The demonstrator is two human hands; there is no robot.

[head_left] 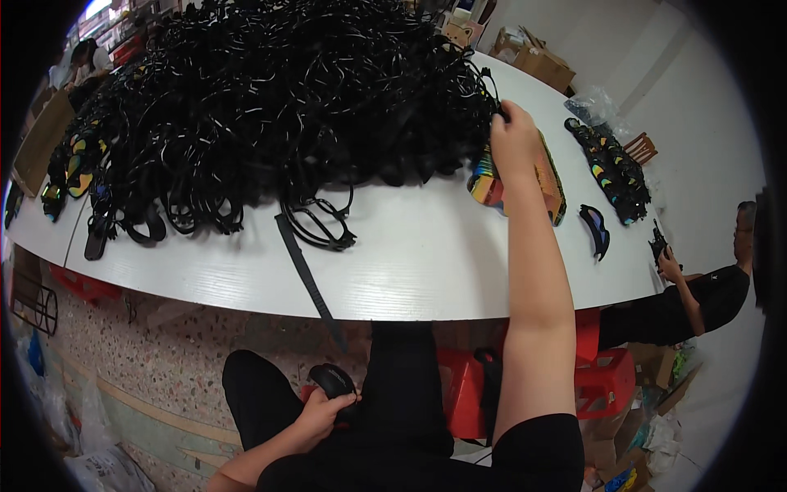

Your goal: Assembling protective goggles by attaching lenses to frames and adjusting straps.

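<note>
A large glossy heap of black goggle frames and straps (279,107) is piled across the upper half of the frame, on a white table (426,262) with a fine wood-grain texture and a curved front edge. The right hand (512,139) is stretched out on a straight arm to the heap's right edge, in the upper right of centre, with the fingers pinched together on a black piece at the rim of the pile. Just beneath that hand a flat, brightly striped box (553,184) is seen. A loose black frame (324,225) and a long flat strap (303,275) lie at the table's front edge. The left hand (328,406) is held low at the bottom centre, over the lap, closed around a rounded black object (332,380). Tinted goggles (611,168) are laid out at the right. Another person's hand (668,266) is seen at the far right.
</note>
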